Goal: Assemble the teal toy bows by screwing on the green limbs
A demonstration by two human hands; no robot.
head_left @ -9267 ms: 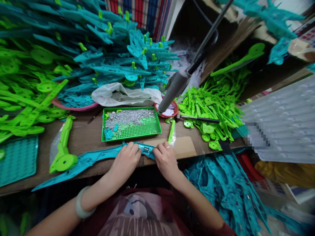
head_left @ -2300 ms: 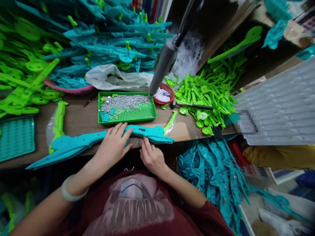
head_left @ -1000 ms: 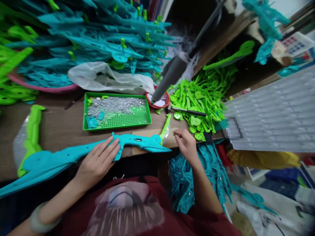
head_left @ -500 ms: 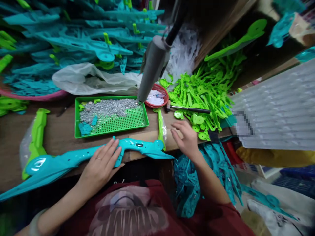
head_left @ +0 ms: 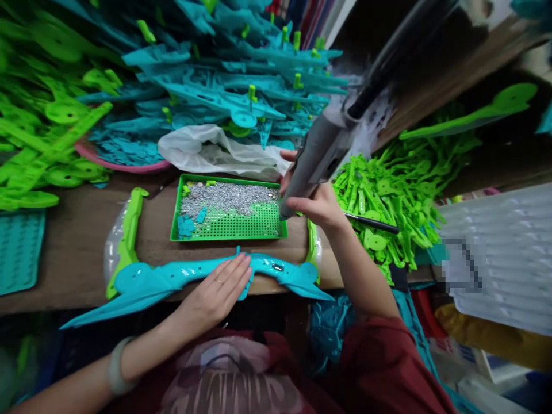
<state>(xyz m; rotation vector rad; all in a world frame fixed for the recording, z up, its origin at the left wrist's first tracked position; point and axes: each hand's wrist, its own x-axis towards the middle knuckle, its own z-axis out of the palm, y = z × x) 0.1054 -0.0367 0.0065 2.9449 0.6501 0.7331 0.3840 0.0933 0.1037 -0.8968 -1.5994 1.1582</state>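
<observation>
A long turquoise plastic part, shaped like a bow, lay along the near edge of the brown table, across the lower centre of the frame; its pointed ends reached toward lower left and lower right, and a small dark insert was set in its right half. The left hand rested palm down on its middle, fingers straight and side by side; the thumb was hidden. The right hand, right of centre, was closed around a gray cylindrical tool, thumb on the near side and fingers showing past the far side. The tool stood tilted, its lower end overlapping the right edge of a green tray; contact between the two could not be judged. Small silvery pieces covered the tray's upper part, with turquoise chips at its left. A green limb edged with clear plastic stood out from under the part's left end, and a second green limb from its right end. Green pieces were heaped right of the right hand, beside a black handle. Turquoise parts were stacked across the upper left, above white film.
</observation>
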